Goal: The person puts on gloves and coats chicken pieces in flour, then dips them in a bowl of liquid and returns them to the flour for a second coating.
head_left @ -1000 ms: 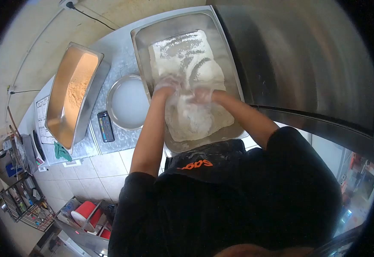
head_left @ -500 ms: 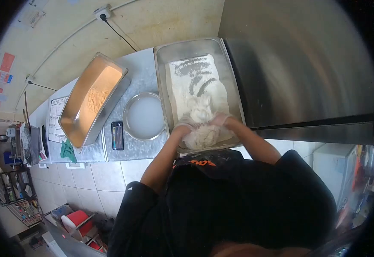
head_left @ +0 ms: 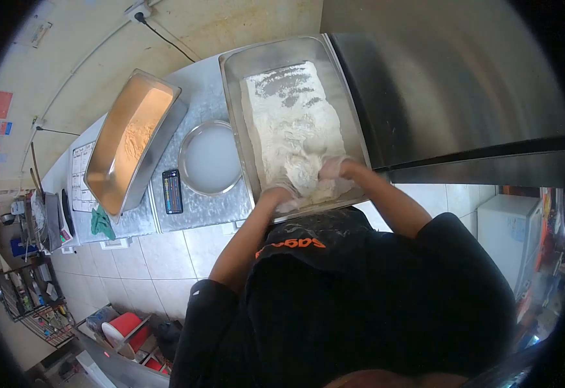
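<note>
A deep steel pan (head_left: 236,103) holds a spread of white flour (head_left: 276,116), scraped thin at its far end. Near the pan's front lies a flour-coated lump (head_left: 303,173) whose kind I cannot make out. My left hand (head_left: 284,194), in a clear plastic glove, is at the lump's left side, low in the flour. On the other side, my right hand (head_left: 335,168), gloved the same way, touches or nearly touches it. Flour and blur hide most of the fingers of both hands, so their grip does not show.
Left of the pan stands a round metal bowl (head_left: 182,158) of whitish liquid. Beside it are a dark phone-like device (head_left: 172,192), a deep steel container (head_left: 95,161) with orange-tinted powder, and a green cloth (head_left: 102,223). A steel cabinet wall (head_left: 438,97) borders the right.
My hands have moved apart from the floury heap at the pan's front edge. The lump now shows between them, and the scraped streaks in the flour are partly covered. The view has shifted slightly.
</note>
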### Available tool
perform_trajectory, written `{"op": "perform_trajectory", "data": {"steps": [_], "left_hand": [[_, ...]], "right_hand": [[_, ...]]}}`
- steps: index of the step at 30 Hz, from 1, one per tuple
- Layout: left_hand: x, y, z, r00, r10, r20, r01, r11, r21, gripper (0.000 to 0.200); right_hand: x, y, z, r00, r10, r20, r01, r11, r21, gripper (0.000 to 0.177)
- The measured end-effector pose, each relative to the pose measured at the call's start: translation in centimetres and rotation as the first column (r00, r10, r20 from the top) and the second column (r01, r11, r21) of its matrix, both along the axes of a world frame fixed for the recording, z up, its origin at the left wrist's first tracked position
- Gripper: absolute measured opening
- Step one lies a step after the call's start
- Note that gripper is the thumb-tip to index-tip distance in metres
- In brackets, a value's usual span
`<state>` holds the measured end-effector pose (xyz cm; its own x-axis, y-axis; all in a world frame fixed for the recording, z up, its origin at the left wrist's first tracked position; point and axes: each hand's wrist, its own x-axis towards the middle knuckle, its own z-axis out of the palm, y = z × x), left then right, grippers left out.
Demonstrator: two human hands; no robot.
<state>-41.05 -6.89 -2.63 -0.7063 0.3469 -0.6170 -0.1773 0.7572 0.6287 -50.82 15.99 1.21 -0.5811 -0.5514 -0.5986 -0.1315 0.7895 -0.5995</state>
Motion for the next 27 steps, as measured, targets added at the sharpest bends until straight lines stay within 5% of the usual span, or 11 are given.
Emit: {"op": "perform_trajectory", "data": {"steps": [3, 5, 6, 8, 9, 10, 12, 17, 22, 25, 27], "left_hand": [[-0.8, 0.0, 3.4, 0.965, -0.257, 0.046, 0.26, 0.941, -0.216, 0.091], [-0.7, 1.6, 2.4, 0.911, -0.406, 0.075, 0.4, 0.821, -0.406, 0.082], [-0.7, 2.6, 2.7, 0.903, -0.421, 0.088, 0.412, 0.789, -0.455, 0.077], [-1.2, 4.7, 5.7, 0.899, -0.426, 0.1, 0.412, 0.745, -0.525, 0.064], [-0.8, 5.5, 6.3, 0.896, -0.427, 0.117, 0.408, 0.695, -0.591, 0.055], [0.0, 5.2, 3.7, 0.894, -0.433, 0.118, 0.414, 0.693, -0.59, 0.055], [1.1, 3.5, -3.4, 0.916, -0.115, -0.384, 0.02, 0.97, -0.242, 0.055], [-0.1, 3.3, 10.9, 0.973, -0.176, -0.148, 0.123, 0.941, -0.314, 0.048], [-1.5, 2.1, 11.4, 0.96, -0.231, -0.156, 0.147, 0.894, -0.422, 0.045], [-1.0, 2.4, 9.2, 0.882, -0.467, -0.055, 0.342, 0.718, -0.606, 0.048], [2.1, 4.4, 8.1, 0.846, -0.379, -0.375, 0.029, 0.736, -0.676, 0.056]], "right_hand": [[0.0, 0.7, 1.4, 0.989, 0.061, 0.134, -0.067, 0.997, 0.035, 0.048], [0.9, -0.7, -1.2, 0.734, 0.672, -0.099, -0.573, 0.691, 0.441, 0.06], [2.2, -1.6, -3.7, 0.738, 0.668, -0.098, -0.569, 0.693, 0.443, 0.06], [5.7, -2.9, -8.8, 0.627, 0.315, -0.712, 0.033, 0.903, 0.429, 0.075], [6.0, -2.3, -8.3, 0.663, 0.208, -0.719, 0.06, 0.943, 0.328, 0.075], [5.3, -2.0, -7.9, 0.799, 0.178, -0.575, -0.009, 0.959, 0.285, 0.076], [3.5, -1.3, -6.4, 0.955, 0.139, -0.262, -0.085, 0.975, 0.205, 0.077], [1.3, -0.1, -1.4, 0.971, 0.182, -0.157, -0.155, 0.973, 0.172, 0.08], [-0.9, 1.4, 4.2, 0.97, 0.232, 0.076, -0.237, 0.969, 0.072, 0.084], [-0.4, 0.8, 3.7, 0.955, 0.297, -0.028, -0.289, 0.945, 0.153, 0.086], [2.9, 0.4, 0.7, 0.875, 0.338, -0.346, -0.243, 0.926, 0.289, 0.087]]}}
